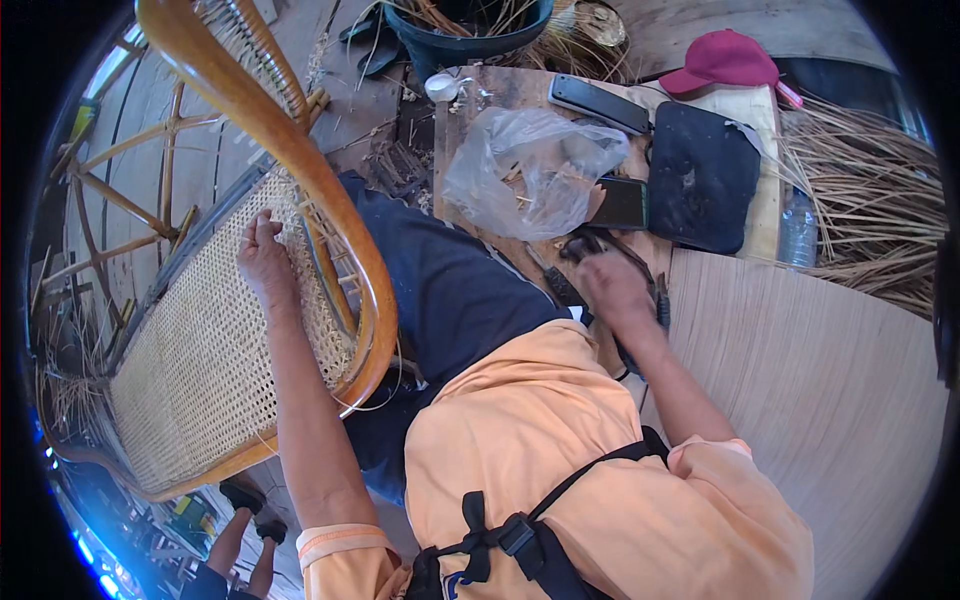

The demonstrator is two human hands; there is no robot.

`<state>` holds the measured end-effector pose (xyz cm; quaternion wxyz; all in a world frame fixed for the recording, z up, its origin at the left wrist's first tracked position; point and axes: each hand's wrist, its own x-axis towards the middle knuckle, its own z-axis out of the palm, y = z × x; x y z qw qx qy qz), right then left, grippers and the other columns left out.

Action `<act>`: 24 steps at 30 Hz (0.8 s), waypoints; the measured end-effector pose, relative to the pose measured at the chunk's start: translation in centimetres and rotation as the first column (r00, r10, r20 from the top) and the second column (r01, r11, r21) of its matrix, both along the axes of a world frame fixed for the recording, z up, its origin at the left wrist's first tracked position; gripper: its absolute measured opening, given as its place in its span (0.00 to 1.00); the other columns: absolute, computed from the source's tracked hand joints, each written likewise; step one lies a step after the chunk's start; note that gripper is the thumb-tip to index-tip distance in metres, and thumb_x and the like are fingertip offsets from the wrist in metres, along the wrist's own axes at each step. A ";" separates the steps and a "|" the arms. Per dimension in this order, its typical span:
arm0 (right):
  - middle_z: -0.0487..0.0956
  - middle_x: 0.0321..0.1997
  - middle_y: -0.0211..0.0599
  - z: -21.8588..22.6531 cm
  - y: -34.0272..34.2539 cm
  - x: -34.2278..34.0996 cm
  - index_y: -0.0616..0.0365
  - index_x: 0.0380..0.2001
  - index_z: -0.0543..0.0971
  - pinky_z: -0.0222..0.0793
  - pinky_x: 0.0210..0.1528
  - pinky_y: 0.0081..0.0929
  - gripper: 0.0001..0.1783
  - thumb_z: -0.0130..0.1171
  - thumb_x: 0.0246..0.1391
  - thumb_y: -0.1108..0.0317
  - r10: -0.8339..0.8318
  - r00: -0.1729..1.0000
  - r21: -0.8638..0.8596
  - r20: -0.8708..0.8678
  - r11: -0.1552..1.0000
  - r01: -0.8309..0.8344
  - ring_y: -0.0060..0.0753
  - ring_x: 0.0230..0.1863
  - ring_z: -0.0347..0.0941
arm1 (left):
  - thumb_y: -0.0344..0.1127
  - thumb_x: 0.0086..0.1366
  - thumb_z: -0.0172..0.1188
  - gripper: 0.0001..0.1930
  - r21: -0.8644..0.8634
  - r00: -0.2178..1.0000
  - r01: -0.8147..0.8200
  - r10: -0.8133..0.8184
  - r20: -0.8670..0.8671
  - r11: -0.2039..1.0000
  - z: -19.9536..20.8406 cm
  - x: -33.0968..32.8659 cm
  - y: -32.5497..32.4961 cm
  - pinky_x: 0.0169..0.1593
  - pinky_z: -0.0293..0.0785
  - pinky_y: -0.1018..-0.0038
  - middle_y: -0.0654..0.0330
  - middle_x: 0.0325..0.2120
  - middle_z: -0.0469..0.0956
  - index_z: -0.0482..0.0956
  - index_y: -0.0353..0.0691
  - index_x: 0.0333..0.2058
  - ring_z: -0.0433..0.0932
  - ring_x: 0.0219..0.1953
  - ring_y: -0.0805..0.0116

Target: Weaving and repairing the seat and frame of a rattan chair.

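My left hand (266, 262) lies against the woven cane panel (205, 330) of a curved wooden chair (375, 290) on my left. Its fingers are curled together, and whatever may be between them is too small to make out. On the low wooden board to my right, my right hand (612, 288) reaches down among dark tools. Its fingers are blurred and partly hidden. Just past them lies a black tool (578, 247). Beside that hand are a black-handled tool (560, 285) and another dark handle (662, 300).
A clear plastic bag (535, 165), phone (622, 204), black case (583, 103) and black pouch (703, 178) lie ahead. Beyond are a maroon cap (722, 62), plastic bottle (798, 230), rattan strands (870, 190) and dark tub (470, 35). Another person's legs (245, 550) show lower left.
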<state>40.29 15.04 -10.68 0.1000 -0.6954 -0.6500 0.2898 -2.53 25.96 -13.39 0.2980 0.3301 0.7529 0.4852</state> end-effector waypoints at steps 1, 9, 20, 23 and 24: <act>0.73 0.35 0.45 -0.9 -1.4 -0.8 0.58 0.33 0.73 0.68 0.40 0.41 0.09 0.56 0.49 0.65 0.000 0.997 -0.077 0.080 0.997 0.006 0.49 0.38 0.72 | 0.39 0.63 0.52 0.13 0.004 1.000 0.011 -0.011 0.006 1.000 -0.1 0.2 0.1 0.22 0.55 0.84 0.68 0.24 0.75 0.78 0.39 0.40 0.58 0.18 0.84; 0.70 0.40 0.46 -2.6 -2.0 -3.1 0.57 0.41 0.69 0.66 0.41 0.42 0.19 0.59 0.45 0.67 0.045 0.987 -0.247 0.156 0.969 -0.005 0.52 0.42 0.69 | 0.39 0.61 0.55 0.12 -0.101 0.999 0.027 -0.030 -0.026 0.995 0.7 -0.1 0.5 0.21 0.55 0.83 0.67 0.24 0.74 0.79 0.39 0.40 0.57 0.17 0.85; 0.71 0.40 0.48 -2.6 -2.0 -2.2 0.57 0.47 0.67 0.66 0.42 0.41 0.23 0.58 0.47 0.65 0.034 0.998 -0.160 0.044 0.987 -0.026 0.53 0.44 0.68 | 0.39 0.61 0.54 0.13 -0.072 0.997 0.018 -0.023 -0.074 0.997 -0.2 -0.6 0.2 0.22 0.58 0.83 0.63 0.26 0.76 0.79 0.38 0.40 0.62 0.19 0.83; 0.74 0.37 0.47 -1.4 -0.5 -1.3 0.56 0.42 0.72 0.67 0.41 0.42 0.16 0.56 0.50 0.63 0.025 0.998 -0.209 0.057 0.978 -0.012 0.52 0.41 0.71 | 0.39 0.61 0.54 0.13 -0.016 0.999 -0.017 0.018 0.039 1.000 0.3 0.4 0.2 0.21 0.55 0.84 0.65 0.25 0.74 0.79 0.38 0.40 0.59 0.17 0.84; 0.76 0.35 0.47 -1.5 0.0 -1.0 0.56 0.39 0.73 0.68 0.41 0.43 0.13 0.55 0.51 0.62 0.055 0.998 -0.208 0.031 0.977 -0.048 0.52 0.40 0.72 | 0.39 0.62 0.54 0.12 0.021 0.996 -0.023 0.021 0.084 1.000 0.0 0.0 0.2 0.17 0.52 0.84 0.66 0.24 0.73 0.78 0.39 0.39 0.56 0.14 0.85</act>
